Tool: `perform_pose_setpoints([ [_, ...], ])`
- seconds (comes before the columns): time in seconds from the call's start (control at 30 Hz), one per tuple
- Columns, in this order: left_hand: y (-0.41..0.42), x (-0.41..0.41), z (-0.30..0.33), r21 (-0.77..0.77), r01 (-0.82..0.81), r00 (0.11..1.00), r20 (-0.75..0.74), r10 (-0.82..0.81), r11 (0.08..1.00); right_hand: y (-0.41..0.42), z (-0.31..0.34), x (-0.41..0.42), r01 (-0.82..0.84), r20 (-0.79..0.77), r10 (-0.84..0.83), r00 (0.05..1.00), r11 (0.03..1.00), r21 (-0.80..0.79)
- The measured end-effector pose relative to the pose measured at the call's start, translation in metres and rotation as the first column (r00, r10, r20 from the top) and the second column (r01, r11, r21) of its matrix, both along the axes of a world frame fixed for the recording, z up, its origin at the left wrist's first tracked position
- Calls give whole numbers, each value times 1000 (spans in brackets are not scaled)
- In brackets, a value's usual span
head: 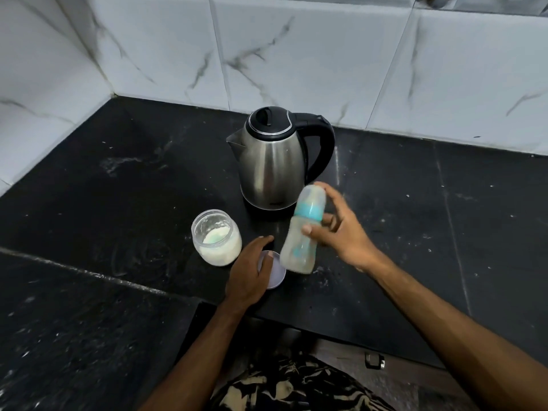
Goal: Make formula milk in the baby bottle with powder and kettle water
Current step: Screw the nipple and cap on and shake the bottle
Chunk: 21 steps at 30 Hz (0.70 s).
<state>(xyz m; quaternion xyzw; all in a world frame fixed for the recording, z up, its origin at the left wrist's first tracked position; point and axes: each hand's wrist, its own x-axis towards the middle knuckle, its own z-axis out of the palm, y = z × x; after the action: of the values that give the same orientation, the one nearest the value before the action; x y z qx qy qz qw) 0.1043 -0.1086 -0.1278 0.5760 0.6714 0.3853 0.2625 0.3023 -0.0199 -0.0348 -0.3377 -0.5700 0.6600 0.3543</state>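
Observation:
My right hand [338, 232] grips a baby bottle [302, 232] with a teal collar and a clear cap, holding it tilted and blurred above the counter in front of the kettle. The bottle holds milky liquid. My left hand [247, 269] rests flat on a pale round lid [277, 272] lying on the counter. An open glass jar [216, 237] of white powder stands just left of that hand. The steel kettle [271, 157] with a black lid and handle stands behind, its lid closed and its spout pointing left.
The black stone counter [118, 203] meets white marbled wall tiles [296, 54] at the back and left. Its front edge steps back near my body, where patterned clothing [296, 387] and a small dark object [374, 360] on the floor show.

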Motion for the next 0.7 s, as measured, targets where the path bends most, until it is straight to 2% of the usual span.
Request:
perform_pose_setpoints([
  [0.03, 0, 0, 0, -2, 0, 1000, 3, 0, 1000, 0, -2, 1, -30, 30, 29, 999, 999, 30],
  [0.07, 0, 0, 0, -2, -1, 1000, 4, 1, 1000, 3, -1, 1, 22, -2, -21, 1000, 999, 40],
  [0.13, 0, 0, -1, 3, 0, 1000, -2, 0, 1000, 15, 7, 1, 268, -138, -271, 952, 962, -43],
  [0.2, 0, 0, -1, -1, 0, 1000, 0, 0, 1000, 25, 10, 4, 392, -257, -415, 873, 910, -137],
  [0.27, 0, 0, 0, -5, -2, 1000, -1, 2, 1000, 19, 7, 4, 319, -233, -343, 910, 938, -136],
  [0.33, 1, 0, 0, -3, -3, 1000, -8, 3, 1000, 2, 2, 3, 79, -57, -81, 995, 996, -42],
  [0.37, 1, 0, 0, -1, -3, 1000, -11, 3, 1000, -3, 0, 4, -17, 14, 17, 1000, 1000, -7],
  [0.4, 1, 0, 0, -2, -2, 1000, -13, 2, 1000, -2, 0, 3, -25, 24, 25, 999, 1000, 16],
  [0.47, 0, 0, 0, -2, -1, 1000, -20, 1, 1000, 9, 8, 2, 192, -89, -194, 977, 981, -29],
  [0.5, 0, 1, 1, -2, -1, 1000, -19, 1, 1000, 15, 12, 1, 313, -160, -324, 933, 946, -88],
  [0.57, -1, 1, 2, -3, -4, 1000, -10, 4, 1000, 21, 13, 1, 390, -239, -412, 880, 911, -134],
  [0.6, 0, 2, 2, -2, -7, 1000, -8, 7, 1000, 18, 11, 0, 348, -223, -366, 903, 930, -119],
  [0.7, 0, 2, 3, 1, -4, 1000, -3, 4, 1000, -1, 2, -1, 40, -19, -40, 999, 999, -22],
])
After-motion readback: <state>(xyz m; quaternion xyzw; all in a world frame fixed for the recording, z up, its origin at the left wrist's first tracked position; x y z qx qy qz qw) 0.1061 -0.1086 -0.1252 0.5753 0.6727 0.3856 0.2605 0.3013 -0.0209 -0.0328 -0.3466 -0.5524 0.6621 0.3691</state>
